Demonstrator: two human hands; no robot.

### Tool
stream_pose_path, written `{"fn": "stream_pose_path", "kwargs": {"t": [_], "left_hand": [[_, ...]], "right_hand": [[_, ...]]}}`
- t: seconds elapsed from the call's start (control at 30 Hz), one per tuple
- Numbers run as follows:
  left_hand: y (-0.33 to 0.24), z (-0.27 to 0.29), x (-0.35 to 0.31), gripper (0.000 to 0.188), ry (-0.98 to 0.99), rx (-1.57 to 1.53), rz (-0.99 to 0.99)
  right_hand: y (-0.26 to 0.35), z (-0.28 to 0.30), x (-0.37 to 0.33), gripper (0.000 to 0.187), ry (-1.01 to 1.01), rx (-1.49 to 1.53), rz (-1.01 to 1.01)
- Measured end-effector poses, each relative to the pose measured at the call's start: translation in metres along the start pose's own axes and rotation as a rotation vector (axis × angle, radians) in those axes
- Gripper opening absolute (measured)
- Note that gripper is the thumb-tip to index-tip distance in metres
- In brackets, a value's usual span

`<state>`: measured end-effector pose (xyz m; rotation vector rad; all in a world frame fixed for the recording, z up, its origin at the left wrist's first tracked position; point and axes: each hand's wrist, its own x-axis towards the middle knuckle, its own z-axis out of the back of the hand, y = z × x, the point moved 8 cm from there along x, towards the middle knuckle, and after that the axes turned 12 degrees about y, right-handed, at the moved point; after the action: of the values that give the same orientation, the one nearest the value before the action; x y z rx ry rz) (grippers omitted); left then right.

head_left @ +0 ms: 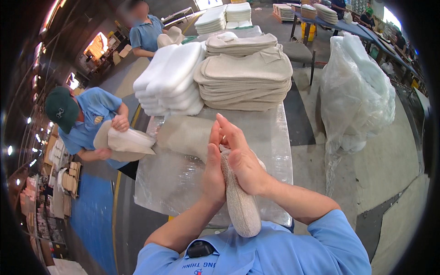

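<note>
Pressed between our palms, low over the near table (174, 183) edge, stands a beige fabric roll (240, 206): left hand (213, 169) and right hand (243, 160) flat against its sides, fingers straight. Beyond lie a beige sheet (183, 135) and stacked pads (245, 80).

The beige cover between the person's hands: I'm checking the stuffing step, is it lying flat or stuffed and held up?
Stuffed and held up: the beige cover bulges round, pressed between the left hand and right hand, above the table.
</note>
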<state>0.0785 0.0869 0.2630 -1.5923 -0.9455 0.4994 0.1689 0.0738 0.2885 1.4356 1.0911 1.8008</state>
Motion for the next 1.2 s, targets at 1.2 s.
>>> {"fn": "stream_pose_path", "kwargs": {"t": [1.2], "left_hand": [[-0.025,-0.052,-0.038,0.081,0.092,0.159,-0.180]], "right_hand": [[0.010,0.005,-0.070,0.093,-0.168,0.092,-0.030]]}}
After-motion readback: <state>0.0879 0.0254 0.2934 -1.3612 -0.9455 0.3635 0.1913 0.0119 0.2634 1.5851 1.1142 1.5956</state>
